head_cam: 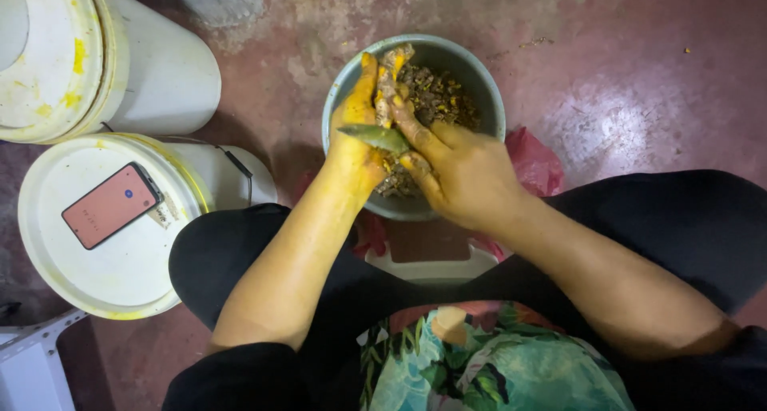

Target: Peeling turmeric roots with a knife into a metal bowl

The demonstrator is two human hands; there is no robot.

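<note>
While we hold a knobbly, yellow-fleshed root over the grey bowl, our left hand, stained bright yellow, closes its fingers around the root's lower part, with one finger stretched up along it. Our right hand grips a small knife, its fingers curled shut on the handle, and the greenish blade lies across the left palm, touching the root. Inside the bowl, under both hands, lies a heap of brown and yellow peelings. The bowl rests on a white stool between our knees, which are clothed in black. A red plastic bag shows just beside the bowl, on the side of the right hand. On the other side of the bowl, well apart from it, stand two white buckets with yellow-smeared lids: the nearer bucket carries a phone with a reddish screen, and the farther bucket stands behind it. All of this sits on the reddish floor.
</note>
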